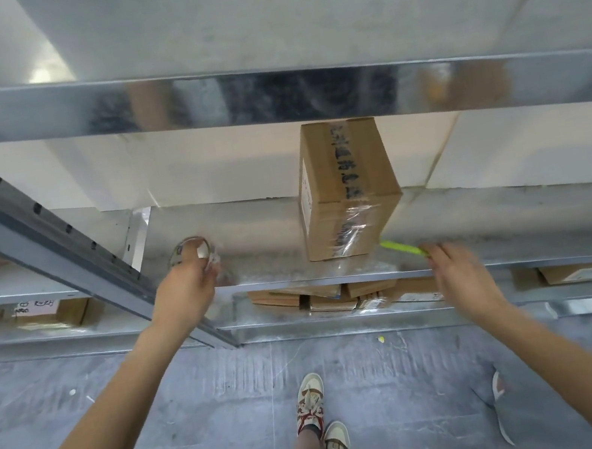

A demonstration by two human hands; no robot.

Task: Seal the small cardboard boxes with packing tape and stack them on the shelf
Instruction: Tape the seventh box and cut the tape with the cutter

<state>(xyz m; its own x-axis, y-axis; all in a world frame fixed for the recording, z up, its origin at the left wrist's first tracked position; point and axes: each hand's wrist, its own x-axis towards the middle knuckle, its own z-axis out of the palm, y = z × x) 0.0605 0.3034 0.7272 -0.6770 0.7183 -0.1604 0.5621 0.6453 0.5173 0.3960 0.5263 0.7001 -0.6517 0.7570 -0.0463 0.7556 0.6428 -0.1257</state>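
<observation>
While the left hand (186, 283) grips a roll of clear packing tape (192, 248) at the shelf's front, the right hand (452, 268) pinches the end of a yellow-green cutter (403, 247) lying on the shelf (521, 208). Between them a small cardboard box (347, 187) stands on the shelf, glossy tape wrapped over its near end and dark writing along its top. It looks light and stiff; its taped faces are probably slippery, so the bare cardboard sides seem the better hold. An upper shelf beam (263, 91) hangs low over it, leaving little headroom, and a slanted upright (50, 232) crowds the left. More boxes (330, 295) lie on the tier below.
</observation>
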